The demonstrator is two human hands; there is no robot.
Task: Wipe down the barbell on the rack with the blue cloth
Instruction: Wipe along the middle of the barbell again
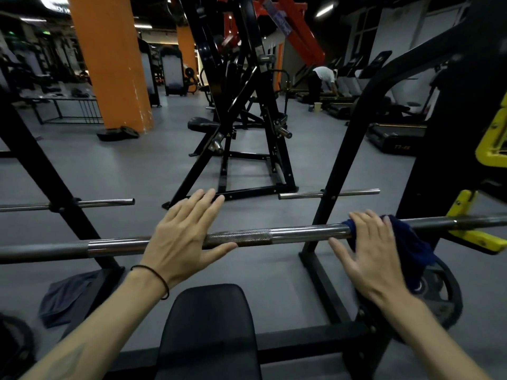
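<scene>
The barbell (274,237) lies across the black rack (329,171) in front of the person, level, above the black bench pad (208,330). The left hand (181,237) rests flat on the bar near its knurled part, fingers straight and spread, holding nothing. The right hand (370,250) lies on the blue cloth (408,248), which is draped over the bar close to the right upright; the fingers look almost straight and press the cloth on the bar, though this side is a little blurred. A yellow hook (474,237) carries the bar at the far right. Under the cloth a weight plate (441,292) leans at the rack's foot. A grey cloth (65,294) lies on the floor at the left. Behind stand a black machine (241,111) and an orange pillar (112,61).
</scene>
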